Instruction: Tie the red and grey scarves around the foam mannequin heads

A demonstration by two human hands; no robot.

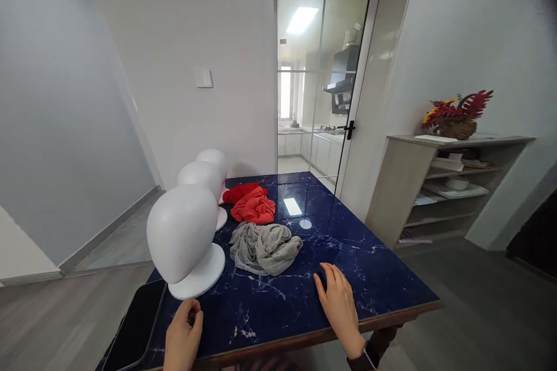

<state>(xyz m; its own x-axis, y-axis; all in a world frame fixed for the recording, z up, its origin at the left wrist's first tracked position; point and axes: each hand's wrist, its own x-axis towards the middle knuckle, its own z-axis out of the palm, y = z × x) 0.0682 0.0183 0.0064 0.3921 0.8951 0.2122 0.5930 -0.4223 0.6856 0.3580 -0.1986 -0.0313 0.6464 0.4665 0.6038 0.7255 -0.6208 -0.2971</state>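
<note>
My left hand rests at the table's near edge with curled fingers, thumb close to them, and nothing visible in it. It is just in front of the round base of the nearest white foam head. My right hand lies on the table, palm down, with its fingers stretched out and nothing under them that I can see. Between and beyond the hands is a crumpled grey cloth. Behind it lie a bunched bright red cloth and a darker red cloth.
Two more foam heads stand in a row behind the first. A black phone-like device lies at the left edge of the dark blue marbled table. A shelf with a flower basket is at right, near a glass door.
</note>
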